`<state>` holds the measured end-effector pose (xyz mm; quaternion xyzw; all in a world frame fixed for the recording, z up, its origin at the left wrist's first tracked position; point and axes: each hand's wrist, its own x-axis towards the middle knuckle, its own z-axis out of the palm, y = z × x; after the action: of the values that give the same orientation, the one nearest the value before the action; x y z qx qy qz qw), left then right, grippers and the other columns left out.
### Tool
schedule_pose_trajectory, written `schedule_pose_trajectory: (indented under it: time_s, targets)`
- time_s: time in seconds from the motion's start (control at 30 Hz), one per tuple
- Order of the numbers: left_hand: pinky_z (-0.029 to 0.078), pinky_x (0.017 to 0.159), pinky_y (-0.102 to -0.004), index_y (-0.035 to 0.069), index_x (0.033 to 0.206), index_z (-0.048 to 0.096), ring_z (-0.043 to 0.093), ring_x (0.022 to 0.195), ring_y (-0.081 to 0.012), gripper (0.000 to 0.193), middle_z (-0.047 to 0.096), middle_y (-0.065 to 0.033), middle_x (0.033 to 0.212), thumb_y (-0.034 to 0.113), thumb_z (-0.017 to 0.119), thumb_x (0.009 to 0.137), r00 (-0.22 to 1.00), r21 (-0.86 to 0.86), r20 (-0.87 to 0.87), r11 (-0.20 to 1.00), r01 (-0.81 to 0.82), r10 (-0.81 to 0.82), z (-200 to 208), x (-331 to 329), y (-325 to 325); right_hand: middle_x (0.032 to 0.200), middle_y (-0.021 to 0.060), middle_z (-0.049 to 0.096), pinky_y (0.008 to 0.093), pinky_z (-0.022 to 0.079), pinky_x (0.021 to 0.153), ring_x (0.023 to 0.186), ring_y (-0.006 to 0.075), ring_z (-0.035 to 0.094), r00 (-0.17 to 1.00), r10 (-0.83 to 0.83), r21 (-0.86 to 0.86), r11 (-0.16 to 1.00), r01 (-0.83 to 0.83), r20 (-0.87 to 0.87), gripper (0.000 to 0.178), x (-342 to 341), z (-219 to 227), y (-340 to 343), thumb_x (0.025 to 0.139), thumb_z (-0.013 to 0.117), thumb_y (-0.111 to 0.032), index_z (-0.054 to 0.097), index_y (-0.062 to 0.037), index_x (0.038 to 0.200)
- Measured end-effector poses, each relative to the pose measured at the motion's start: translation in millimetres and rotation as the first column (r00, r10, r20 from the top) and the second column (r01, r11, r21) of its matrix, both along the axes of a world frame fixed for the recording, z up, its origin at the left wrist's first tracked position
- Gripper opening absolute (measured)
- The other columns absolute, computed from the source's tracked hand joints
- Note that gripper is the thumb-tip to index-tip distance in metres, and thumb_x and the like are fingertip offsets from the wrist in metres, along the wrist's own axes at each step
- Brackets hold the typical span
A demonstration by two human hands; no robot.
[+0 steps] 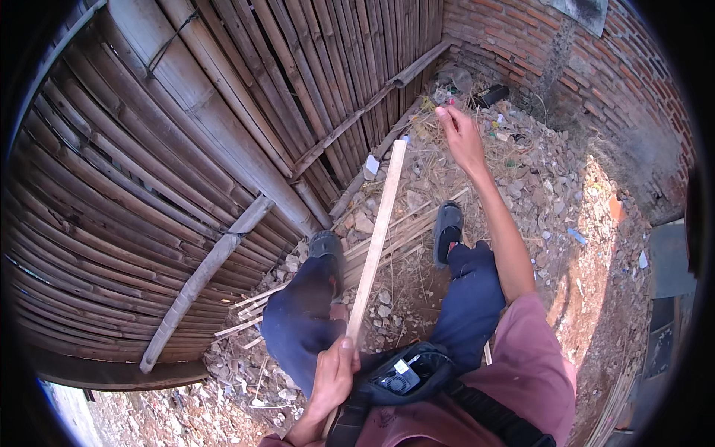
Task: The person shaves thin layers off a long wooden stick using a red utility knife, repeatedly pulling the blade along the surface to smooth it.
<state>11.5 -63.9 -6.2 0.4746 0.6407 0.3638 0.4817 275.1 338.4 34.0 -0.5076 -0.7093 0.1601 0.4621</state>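
Observation:
A long, pale bamboo strip [382,223] slants up and away from my lap, its far end near the middle of the view. My left hand [334,376] is closed around its lower part, the thumb lying along it. Beyond and to the right of the strip's far end, my right hand [463,140] is raised on an outstretched arm, apart from the strip. Its thumb and fingers are pinched together; whether anything small is between them cannot be seen. Between my legs, more bamboo strips [398,242] lie in a loose bundle on the ground.
A bamboo slat wall [216,134] with round poles rises on the left. A brick wall [521,45] curves along the back right. Rubble and litter [514,179] cover the ground. An open black waist bag [417,372] with a device inside sits at my lap.

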Motion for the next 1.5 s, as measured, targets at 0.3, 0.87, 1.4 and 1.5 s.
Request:
schedule_pose_trajectory:
  time_s: [0.3, 0.87, 1.4, 1.5]
  targets:
    - [0.027, 0.04, -0.0237, 0.009, 0.092, 0.046, 0.03, 0.046, -0.006, 0.046, 0.038, 0.002, 0.061, 0.043, 0.029, 0.118, 0.851, -0.038, 0.525, 0.999, -0.002, 0.022, -12, -16, 13, 0.075, 0.0001, 0.053, 0.0302, 0.042, 0.057, 0.059, 0.0109, 0.049, 0.82, 0.567, -0.535, 0.668, -0.517, -0.085, 0.058, -4, -91, -3, 0.109, 0.056, -0.055, 0.068, 0.0011, 0.121]
    - [0.035, 0.052, -0.0228, 0.004, 0.102, 0.059, 0.045, 0.057, -0.0026, 0.026, 0.054, 0.0038, 0.068, 0.025, 0.05, 0.115, 0.966, 0.118, 0.23, 0.989, 0.093, -0.119, 12, -10, 65, 0.09, -0.0032, 0.066, 0.0202, 0.023, 0.048, 0.053, -0.0028, 0.034, 0.383, 0.374, -0.113, 0.574, -0.811, -0.845, 0.04, -48, 1, -102, 0.102, 0.074, -0.018, 0.064, 0.001, 0.136]
    - [0.032, 0.051, -0.0246, 0.005, 0.099, 0.057, 0.04, 0.056, -0.0041, 0.034, 0.047, 0.0054, 0.067, 0.034, 0.05, 0.115, 0.942, 0.055, 0.326, 0.997, 0.059, -0.073, 11, -14, 72, 0.084, -0.0015, 0.06, 0.021, 0.025, 0.052, 0.056, 0.0005, 0.033, 0.619, 0.503, -0.045, 0.754, -0.656, -0.603, 0.051, -50, 6, -109, 0.108, 0.06, -0.04, 0.053, 0.0005, 0.138]
    - [0.037, 0.05, -0.0232, 0.004, 0.102, 0.054, 0.035, 0.054, -0.0049, 0.038, 0.038, 0.0051, 0.067, 0.039, 0.046, 0.116, 0.938, 0.081, 0.335, 0.995, 0.062, -0.086, 17, -16, 82, 0.079, 0.0043, 0.063, 0.0267, 0.042, 0.06, 0.065, 0.0114, 0.056, 0.718, 0.627, 0.109, 0.771, -0.627, -0.302, 0.039, -52, -2, -118, 0.109, 0.058, -0.041, 0.062, -0.0028, 0.115]
